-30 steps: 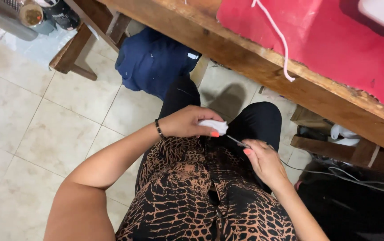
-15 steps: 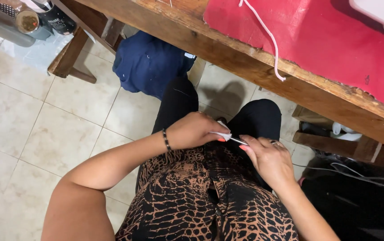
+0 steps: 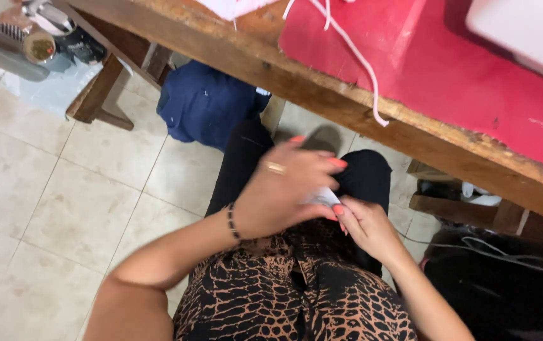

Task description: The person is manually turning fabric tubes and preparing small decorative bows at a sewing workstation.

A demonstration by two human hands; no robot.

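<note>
- Your left hand [image 3: 284,192] and right hand [image 3: 365,224] met over your lap, both pinching a small white piece [image 3: 323,197]; each grip was clenched on it, fingertips touching.
- The white piece sat between the two hands, mostly hidden by your left fingers, so its shape was hard to make out.
- The wooden worktop [image 3: 347,104] edge ran just above your hands, with a red cloth [image 3: 448,76] and a white cord [image 3: 360,60] hanging over it; open tiled floor [image 3: 63,208] lay to your left.

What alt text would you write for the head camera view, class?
Seen from above, a seated person's left hand and right hand pinch a small white piece over their lap, beside a wooden table with a red cloth.
</note>
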